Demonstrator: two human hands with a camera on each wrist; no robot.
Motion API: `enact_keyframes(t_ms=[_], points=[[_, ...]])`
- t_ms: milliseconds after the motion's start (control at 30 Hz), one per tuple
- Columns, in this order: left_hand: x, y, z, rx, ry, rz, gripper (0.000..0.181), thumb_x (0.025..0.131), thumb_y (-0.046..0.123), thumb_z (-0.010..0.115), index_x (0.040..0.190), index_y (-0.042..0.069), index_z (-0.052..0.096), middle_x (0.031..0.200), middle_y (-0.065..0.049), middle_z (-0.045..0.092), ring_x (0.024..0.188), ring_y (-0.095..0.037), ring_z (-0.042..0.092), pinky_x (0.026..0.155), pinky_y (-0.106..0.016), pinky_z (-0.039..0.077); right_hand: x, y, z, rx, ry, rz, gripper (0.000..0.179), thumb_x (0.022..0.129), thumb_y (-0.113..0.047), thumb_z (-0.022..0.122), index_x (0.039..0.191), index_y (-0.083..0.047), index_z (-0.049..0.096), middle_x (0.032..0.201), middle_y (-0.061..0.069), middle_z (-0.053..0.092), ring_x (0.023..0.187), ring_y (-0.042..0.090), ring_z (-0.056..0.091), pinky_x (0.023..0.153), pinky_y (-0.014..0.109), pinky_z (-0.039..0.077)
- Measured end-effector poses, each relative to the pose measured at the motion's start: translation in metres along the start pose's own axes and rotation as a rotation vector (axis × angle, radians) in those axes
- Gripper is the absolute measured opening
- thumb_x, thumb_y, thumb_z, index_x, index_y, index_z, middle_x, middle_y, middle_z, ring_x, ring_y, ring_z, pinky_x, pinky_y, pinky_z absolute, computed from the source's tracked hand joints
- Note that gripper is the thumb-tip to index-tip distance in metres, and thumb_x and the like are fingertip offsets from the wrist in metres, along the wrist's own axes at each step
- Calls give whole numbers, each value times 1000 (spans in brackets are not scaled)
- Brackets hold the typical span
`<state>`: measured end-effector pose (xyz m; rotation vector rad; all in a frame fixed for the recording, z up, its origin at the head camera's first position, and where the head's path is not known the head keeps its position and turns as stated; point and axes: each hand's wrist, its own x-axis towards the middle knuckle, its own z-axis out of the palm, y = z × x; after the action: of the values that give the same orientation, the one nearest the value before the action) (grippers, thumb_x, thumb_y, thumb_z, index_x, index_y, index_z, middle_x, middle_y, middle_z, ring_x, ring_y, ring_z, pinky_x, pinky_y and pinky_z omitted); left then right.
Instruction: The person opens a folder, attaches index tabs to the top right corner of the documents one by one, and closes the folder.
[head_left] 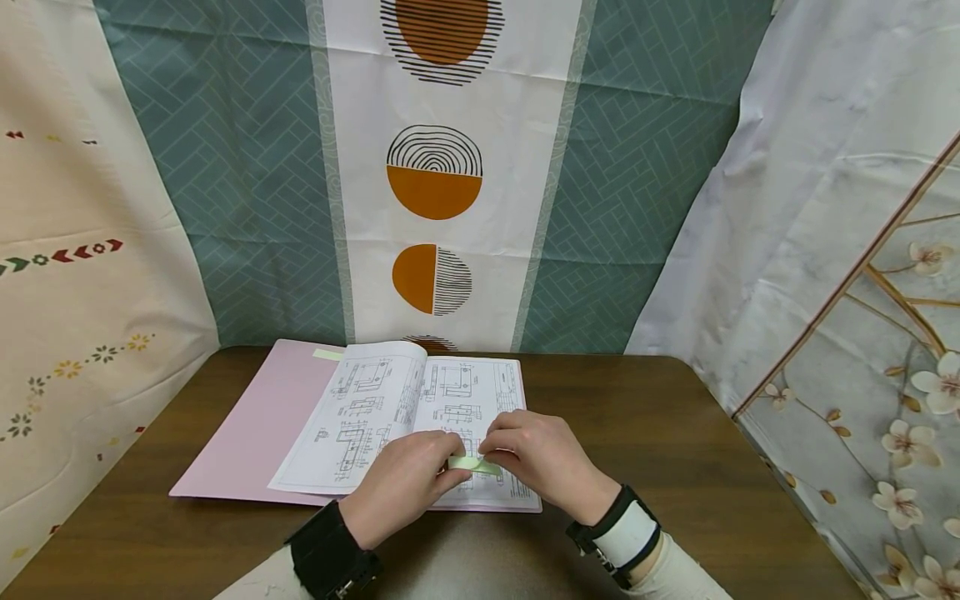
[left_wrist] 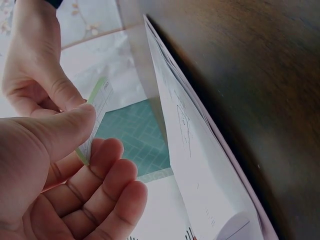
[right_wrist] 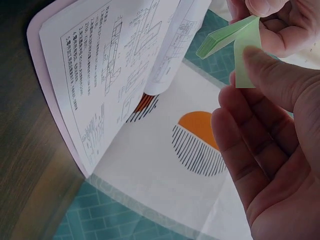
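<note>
Over the lower part of an open booklet (head_left: 352,433) of technical drawings, my two hands meet at a small pad of green sticky notes (right_wrist: 220,39). My left hand (head_left: 408,468) pinches the pad at one end between thumb and fingers. With thumb and forefinger, my right hand (head_left: 540,450) grips the free end of the top sticky note (right_wrist: 244,75), which is bent up from the pad. Printing shows on the pad's underside in the left wrist view. The right hand's other fingers are loosely curled below the note.
The booklet's pink cover (head_left: 247,442) lies opened to the left, with a pale green sticky note (head_left: 327,355) near its top edge. All this rests on a dark wooden table (head_left: 637,433). Patterned cloths (head_left: 645,167) hang behind and at both sides.
</note>
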<state>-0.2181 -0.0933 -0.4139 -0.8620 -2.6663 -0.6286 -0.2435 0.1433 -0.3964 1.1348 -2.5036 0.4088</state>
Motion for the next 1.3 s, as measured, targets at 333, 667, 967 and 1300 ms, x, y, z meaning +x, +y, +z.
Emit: enact_keyframes(t_ms=[333,667,967,1300], points=[[1,1,-2,-33,-9,-3,25,94,24,91,91,19,67,74,14,52,67,-4,48,60,-26,42,1,0,0,-9,22,-4,17,87,-15,96,99,-24,87,95,-12,79,85,5,71,77,27,60],[-1,-1,0,-27,0,19,31,93,26,92,87,21,62,71,15,48,65,-3,46,58,-26,40,1,-1,-1,-21,33,11,18,87,-13,96,98,-23,86,93,-12,77,84,6,70,77,28,61],[-1,2,0,-36,-48,2,28,92,26,93,88,20,66,71,15,49,65,-3,47,59,-26,41,-1,-1,-3,6,42,24,18,88,-13,95,100,-23,86,95,-11,78,87,7,71,81,29,61],[-3,0,1,-14,-38,1,31,90,25,94,84,21,64,69,16,48,63,-3,45,58,-27,40,-1,-1,-4,8,59,28,18,89,-14,95,100,-24,85,95,-12,77,86,5,70,80,28,61]])
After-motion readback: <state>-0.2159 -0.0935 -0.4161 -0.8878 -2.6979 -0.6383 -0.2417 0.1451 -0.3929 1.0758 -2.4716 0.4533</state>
